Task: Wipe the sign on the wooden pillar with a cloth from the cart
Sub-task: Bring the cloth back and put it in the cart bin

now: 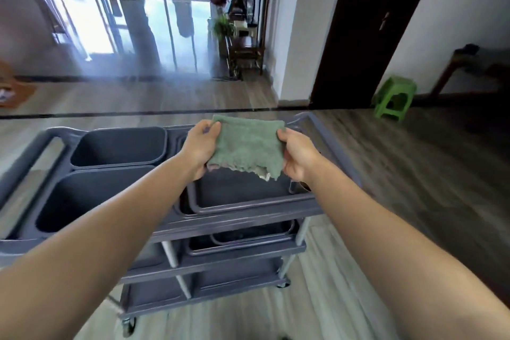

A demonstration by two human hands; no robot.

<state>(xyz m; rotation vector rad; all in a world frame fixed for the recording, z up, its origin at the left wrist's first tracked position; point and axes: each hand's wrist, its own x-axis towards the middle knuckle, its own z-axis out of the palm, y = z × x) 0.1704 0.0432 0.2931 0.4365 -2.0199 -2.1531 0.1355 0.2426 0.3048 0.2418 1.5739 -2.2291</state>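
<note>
wood-plank floor (386,163), bright glass doors (165,22), white wall (455,22), dark door (367,30), green stool (394,99), perhaps a potted plant (222,26).

Green terry cloth (247,146), folded and frayed along its lower edge, hanging mid-frame, pinched at both sides above the grey wheeled cart (242,222) filling lower left.

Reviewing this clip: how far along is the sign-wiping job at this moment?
Done: the green cloth is off the cart. In hand: the left hand and right hand hold it stretched above the top tray. Left: the wiping itself; no sign or pillar is in view yet.
</note>
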